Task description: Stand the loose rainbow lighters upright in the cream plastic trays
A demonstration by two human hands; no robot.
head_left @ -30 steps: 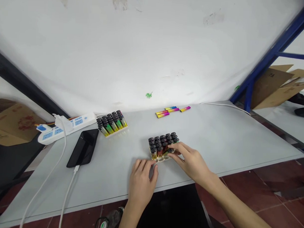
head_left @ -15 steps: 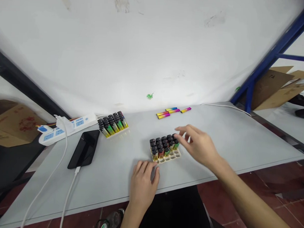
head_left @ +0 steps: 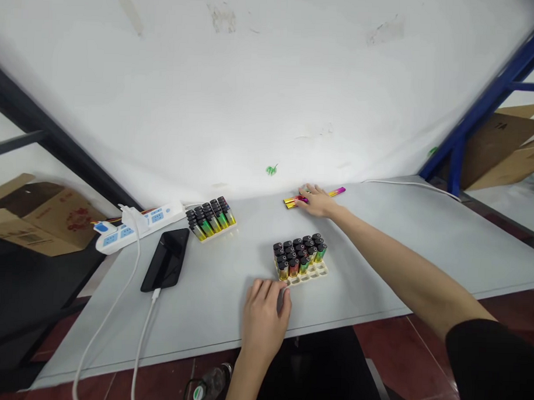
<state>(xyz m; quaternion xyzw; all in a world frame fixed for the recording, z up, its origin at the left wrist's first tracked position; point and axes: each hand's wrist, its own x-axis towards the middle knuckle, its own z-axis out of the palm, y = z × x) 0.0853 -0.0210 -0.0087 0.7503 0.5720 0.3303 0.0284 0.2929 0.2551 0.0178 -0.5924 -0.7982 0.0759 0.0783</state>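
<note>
Several black-topped lighters (head_left: 293,267) stand in a cream tray (head_left: 310,275), whose front and right slots show bare. My left hand (head_left: 265,316) rests on the table at the tray's front left corner, fingers apart, fingertips touching the edge. Near the wall, my right hand (head_left: 316,200) reaches over a few shiny coloured strips, its fingers spread on them. A yellow strip (head_left: 289,205) shows left of that hand and a pink-yellow strip (head_left: 337,192) right of it. Whether the right fingers grip one is hidden.
A second rack of lighters (head_left: 211,219) stands at the back left. Beside it lie a black phone (head_left: 165,260) with a white cable and a power strip (head_left: 139,223). Cardboard boxes (head_left: 51,216) are beyond the table's left side, others at the right. A bottle (head_left: 217,382) is below the front edge.
My right hand has left the tray's back right corner and gone forward to the coloured strips by the wall. My left hand stays at the tray. The whole view has shifted slightly.
</note>
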